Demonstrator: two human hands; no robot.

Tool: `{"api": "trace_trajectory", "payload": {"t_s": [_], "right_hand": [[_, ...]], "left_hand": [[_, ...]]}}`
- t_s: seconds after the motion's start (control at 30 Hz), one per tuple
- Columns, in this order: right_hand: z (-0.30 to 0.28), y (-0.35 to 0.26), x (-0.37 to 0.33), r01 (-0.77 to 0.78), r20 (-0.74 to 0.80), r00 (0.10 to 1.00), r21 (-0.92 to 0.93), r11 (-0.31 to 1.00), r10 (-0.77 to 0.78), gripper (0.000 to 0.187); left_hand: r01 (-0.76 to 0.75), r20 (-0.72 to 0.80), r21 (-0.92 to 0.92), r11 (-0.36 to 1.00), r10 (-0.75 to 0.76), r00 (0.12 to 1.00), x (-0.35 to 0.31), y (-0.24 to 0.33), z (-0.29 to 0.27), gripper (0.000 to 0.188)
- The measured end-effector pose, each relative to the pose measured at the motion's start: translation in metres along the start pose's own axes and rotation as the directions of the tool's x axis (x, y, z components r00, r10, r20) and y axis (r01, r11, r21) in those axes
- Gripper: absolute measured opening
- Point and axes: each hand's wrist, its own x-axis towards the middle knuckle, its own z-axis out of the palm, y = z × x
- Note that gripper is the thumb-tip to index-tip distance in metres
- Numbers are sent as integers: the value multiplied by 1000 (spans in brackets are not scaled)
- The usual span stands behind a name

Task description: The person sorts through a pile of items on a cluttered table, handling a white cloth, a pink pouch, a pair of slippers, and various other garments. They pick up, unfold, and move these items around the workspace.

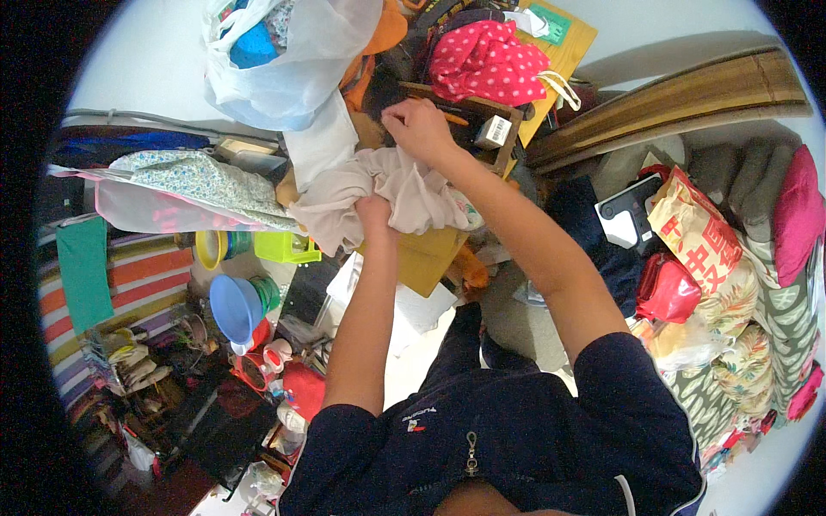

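A crumpled beige cloth (331,202), perhaps a garment, lies bunched over a yellowish board (430,262) in front of me. My left hand (376,213) is closed on its middle, with the fingers sunk in the folds. A small coloured pattern shows at the cloth's right end. Past its upper edge, my right hand (419,129) is bent down with curled fingers, beside an open wooden box or drawer (514,142). Whatever those fingertips hold, if anything, is hidden. A small white box (493,132) sits at the drawer's corner.
A white plastic bag (288,82) and a red polka-dot cloth bag (486,64) crowd the far side. To the left are a blue basin (235,308) and a lime-green basket (284,247). A paper bag (693,228) and a red pouch (667,286) lie at right.
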Motion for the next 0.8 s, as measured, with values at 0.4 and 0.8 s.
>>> {"api": "trace_trajectory", "payload": {"t_s": [0.4,0.8], "right_hand": [[-45,15,0,-521,294,853,533,667,431,24],[-29,-22,-20,-61,292,956,101,993,29,33]], "left_hand": [[-52,-125,262,964,88,988,20,-20,-17,37],[82,-194,219,972,-39,980,37,-40,-61,30]]}}
